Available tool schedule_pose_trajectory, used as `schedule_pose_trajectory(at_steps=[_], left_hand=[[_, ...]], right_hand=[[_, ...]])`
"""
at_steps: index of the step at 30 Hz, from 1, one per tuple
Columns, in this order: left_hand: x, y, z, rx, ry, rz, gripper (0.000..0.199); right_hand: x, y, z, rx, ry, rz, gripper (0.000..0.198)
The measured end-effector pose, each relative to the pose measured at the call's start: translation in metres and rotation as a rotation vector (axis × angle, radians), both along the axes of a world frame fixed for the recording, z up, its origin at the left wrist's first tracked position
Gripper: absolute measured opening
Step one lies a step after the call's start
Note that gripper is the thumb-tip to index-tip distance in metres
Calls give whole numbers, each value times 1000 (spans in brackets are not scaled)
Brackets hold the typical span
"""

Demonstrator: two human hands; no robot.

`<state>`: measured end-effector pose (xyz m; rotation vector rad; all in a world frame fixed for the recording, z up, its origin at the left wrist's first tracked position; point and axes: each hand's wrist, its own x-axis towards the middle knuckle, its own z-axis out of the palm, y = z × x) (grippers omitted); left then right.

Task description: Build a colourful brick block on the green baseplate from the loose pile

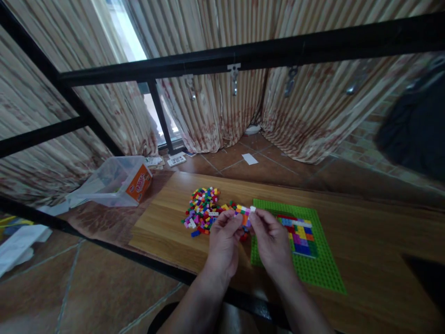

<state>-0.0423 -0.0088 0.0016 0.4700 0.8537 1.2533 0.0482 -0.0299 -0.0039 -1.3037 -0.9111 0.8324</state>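
Between my two hands, above the wooden board, is a small block of joined toy bricks (244,216) in orange, yellow, pink and purple. My left hand (223,234) pinches its left side. A white brick (252,209) sits in the fingertips of my right hand (272,239), against the block's right end. Just left of my hands lies a heap of loose coloured bricks (203,204). Under and beyond my right hand is a green studded baseplate (325,260), bearing a patch of multicoloured bricks (301,235) that my hand partly hides.
The wooden board (163,218) has a dark front edge. On its left stands a clear plastic tub (114,185) with an orange label. A black metal bar (215,55) with hooks crosses in front of striped curtains (222,28). White paper (250,159) lies on the tiled floor.
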Motion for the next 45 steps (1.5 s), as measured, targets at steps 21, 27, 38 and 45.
schedule_pose_trajectory(at_steps=[21, 27, 38, 45], left_hand=[[-16, 4, -2, 476, 1008, 18, 32], [-16, 8, -6, 441, 981, 10, 35], [-10, 5, -12, 382, 813, 73, 38], [-10, 8, -9, 387, 883, 28, 37]], right_hand=[[-31, 5, -7, -5, -421, -73, 42], [-33, 10, -15, 29, -417, -88, 43], [-44, 17, -12, -35, 164, -104, 36], [-41, 24, -15, -152, 578, -101, 24]])
